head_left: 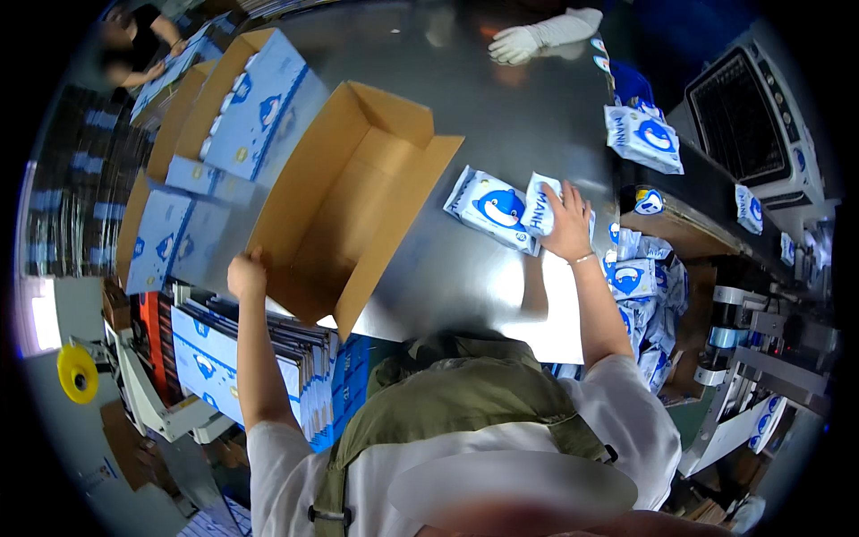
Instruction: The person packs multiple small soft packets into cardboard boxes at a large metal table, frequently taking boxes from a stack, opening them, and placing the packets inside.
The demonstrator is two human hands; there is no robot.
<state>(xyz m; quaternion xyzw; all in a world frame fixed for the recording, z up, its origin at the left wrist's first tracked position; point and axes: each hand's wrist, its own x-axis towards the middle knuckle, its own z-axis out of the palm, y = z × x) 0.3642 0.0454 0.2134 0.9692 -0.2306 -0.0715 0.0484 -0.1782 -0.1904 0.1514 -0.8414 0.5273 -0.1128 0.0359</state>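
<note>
An empty, open cardboard box [333, 192] stands tilted on the metal table, brown inside. My left hand [247, 274] is closed on its near left edge, the fingers curled over the rim. On the right, my right hand [569, 222] grips a white and blue soft pack of wipes [540, 204], the fingers spread over its top and side. A second pack of wipes [490, 208] with a blue cartoon whale lies flat just left of it, between the held pack and the box. The two packs touch or nearly touch.
Filled printed cartons [255, 112] stand on the left. Flat cartons [268, 358] are stacked below the table [501, 107]. A conveyor [707, 170] carries packs on the right, above a box of loose packs [640, 286]. A white-gloved hand [516, 45] rests at the far edge; another person [143, 45] works far left.
</note>
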